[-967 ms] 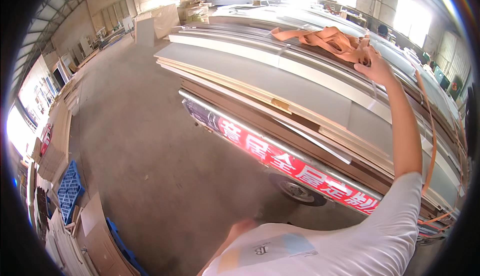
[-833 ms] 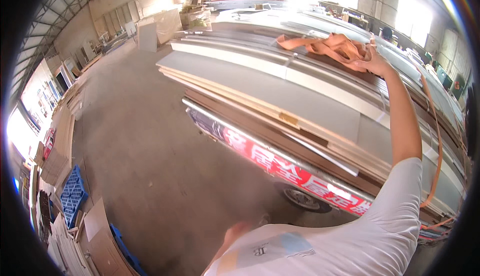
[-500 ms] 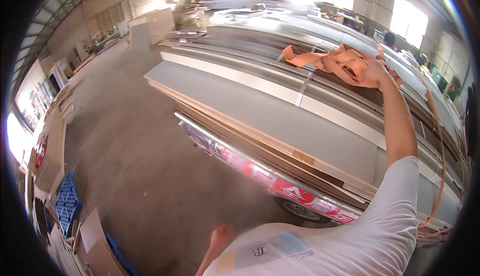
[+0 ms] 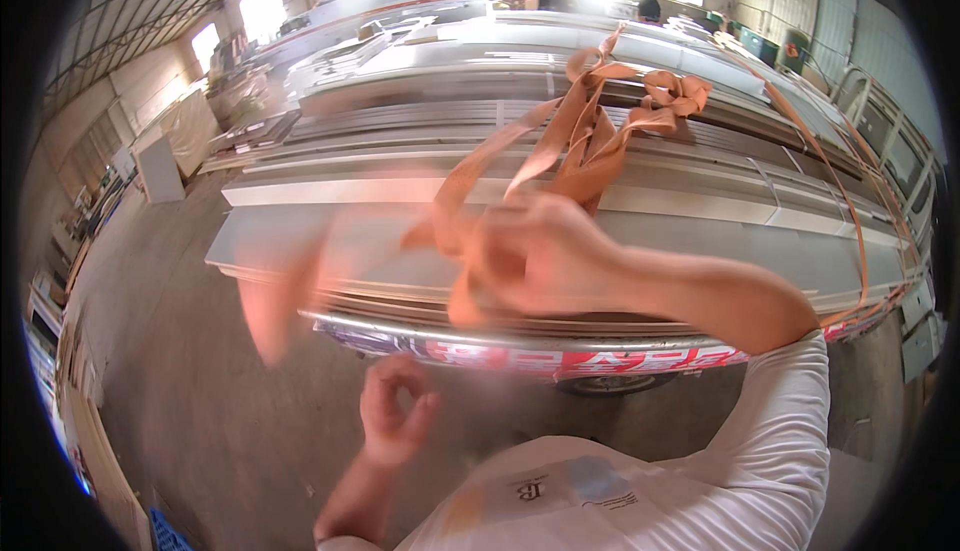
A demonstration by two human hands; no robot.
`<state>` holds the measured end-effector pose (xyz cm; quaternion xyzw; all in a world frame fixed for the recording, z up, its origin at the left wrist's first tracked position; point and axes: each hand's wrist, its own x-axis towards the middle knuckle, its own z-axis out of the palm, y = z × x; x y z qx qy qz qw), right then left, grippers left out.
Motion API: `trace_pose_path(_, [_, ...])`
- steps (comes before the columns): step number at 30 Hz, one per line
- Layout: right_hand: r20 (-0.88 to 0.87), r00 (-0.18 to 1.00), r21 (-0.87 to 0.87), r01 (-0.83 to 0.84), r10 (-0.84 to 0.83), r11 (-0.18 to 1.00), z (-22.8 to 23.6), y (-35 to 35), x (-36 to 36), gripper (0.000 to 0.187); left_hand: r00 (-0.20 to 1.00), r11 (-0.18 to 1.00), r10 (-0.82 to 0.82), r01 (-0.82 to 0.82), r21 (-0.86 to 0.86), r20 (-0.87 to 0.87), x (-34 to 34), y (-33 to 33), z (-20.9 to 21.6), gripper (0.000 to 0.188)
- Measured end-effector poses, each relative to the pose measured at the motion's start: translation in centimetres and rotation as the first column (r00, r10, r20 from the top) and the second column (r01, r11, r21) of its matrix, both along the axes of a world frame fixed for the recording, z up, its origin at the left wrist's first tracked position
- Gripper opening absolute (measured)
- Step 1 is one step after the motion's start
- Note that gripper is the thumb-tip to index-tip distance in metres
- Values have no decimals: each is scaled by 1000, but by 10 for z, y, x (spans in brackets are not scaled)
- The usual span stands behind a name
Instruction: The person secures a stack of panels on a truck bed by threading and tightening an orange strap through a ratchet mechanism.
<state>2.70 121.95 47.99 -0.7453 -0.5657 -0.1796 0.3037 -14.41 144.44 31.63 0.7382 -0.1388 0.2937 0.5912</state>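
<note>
My right hand is closed round a bunch of flat orange webbing strap and holds it above the near edge of the stacked boards. Folds of the strap trail from the fist up over the stack to a tangled heap. One loose length swings out to the left, smeared by motion. Below the stack's near edge, my left hand is raised and empty, its fingers curled with a gap between them and the thumb.
The long boards rest on a vehicle bed with a metal side rail and a red-and-white printed strip; a wheel shows beneath. Another orange strap crosses the load at right. Concrete floor lies left. Panels lean farther back.
My right hand has drawn part of the strap heap toward me and left, spreading it out. My left hand has risen. The view has swung right.
</note>
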Motion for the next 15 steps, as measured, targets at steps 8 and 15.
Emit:
trace_pose_path(8, [97, 958, -170, -251, 269, 953, -24, 66, -80, 47, 910, 735, -407, 275, 619, 79, 55, 25, 82, 33])
trace_pose_path(15, [113, 991, -516, 114, -65, 849, 44, 2, -59, 49, 798, 799, -592, 599, 50, -114, 40, 57, 29, 23])
